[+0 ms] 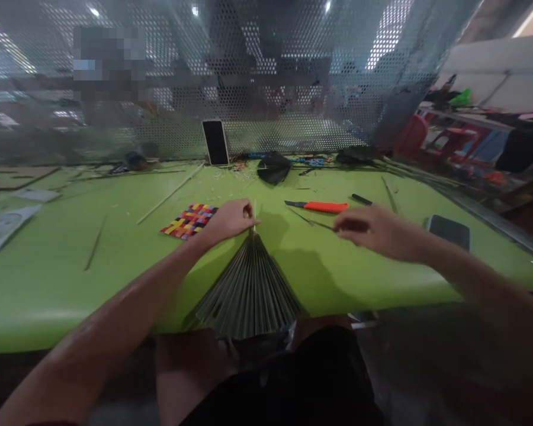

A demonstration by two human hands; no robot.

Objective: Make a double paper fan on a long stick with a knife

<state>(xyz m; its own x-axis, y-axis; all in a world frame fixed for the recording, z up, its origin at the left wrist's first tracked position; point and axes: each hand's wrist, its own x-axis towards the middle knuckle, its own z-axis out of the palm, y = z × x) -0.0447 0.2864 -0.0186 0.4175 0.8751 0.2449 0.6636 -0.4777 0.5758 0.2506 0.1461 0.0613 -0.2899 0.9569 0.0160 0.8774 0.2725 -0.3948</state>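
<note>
A pleated, fan-shaped palm leaf [254, 290] lies over the table's near edge, its narrow stem end pointing away from me. My left hand [233, 218] is closed on that stem end, thumb and fingers pinched together. To the right, my right hand [368, 232] is closed on a thin dark strip [322, 225] that points left along the tabletop. Just beyond the strip lies an orange-handled knife [324, 206] with a dark blade facing left. A woven square of red, yellow and purple strips [189, 220] rests partly behind my left wrist.
The green tabletop [128, 284] carries a pale stick [171, 193], a short black rod [361, 199] and a dark flat object [448, 232] near my right forearm. A phone [215, 142] leans against the perforated metal screen [266, 89]. Dark leaf pieces [274, 168] and scraps line the back.
</note>
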